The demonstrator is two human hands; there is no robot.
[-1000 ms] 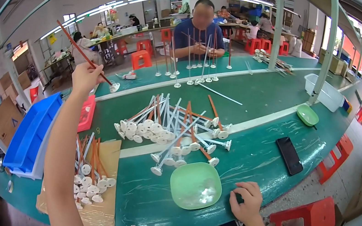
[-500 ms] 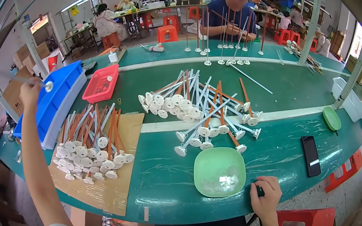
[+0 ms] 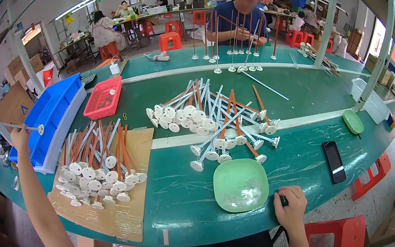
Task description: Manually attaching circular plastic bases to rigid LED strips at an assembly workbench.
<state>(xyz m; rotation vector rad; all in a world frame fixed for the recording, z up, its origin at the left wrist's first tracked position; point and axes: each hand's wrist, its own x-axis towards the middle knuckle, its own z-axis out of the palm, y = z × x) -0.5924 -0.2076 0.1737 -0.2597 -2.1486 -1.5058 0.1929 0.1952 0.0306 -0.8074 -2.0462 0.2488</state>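
My left hand (image 3: 19,139), at the far left beside the blue tray (image 3: 51,108), is closed on a grey rod with a white round base (image 3: 11,124). The rod lies nearly level, its base over the tray's edge. On the table's front right rests my right hand (image 3: 290,206), fingers curled around something small and dark that I cannot make out. Beside it stands a light green bowl (image 3: 229,183) with small clear pieces inside. A heap of rods with white bases (image 3: 97,175), some brown and some grey, lies on cardboard (image 3: 130,210) near my left forearm.
More white-based rods (image 3: 190,117) lie mid-table. A red basket (image 3: 103,97) stands by the tray. A black phone (image 3: 333,162) and a small green dish (image 3: 353,121) are at the right. Across the table a person (image 3: 242,21) sits behind several upright rods (image 3: 232,67).
My left hand has come lower and slightly left, and the rod in it now shows clearly, nearly level. My right hand stays by the bowl. The whole view has shifted a little.
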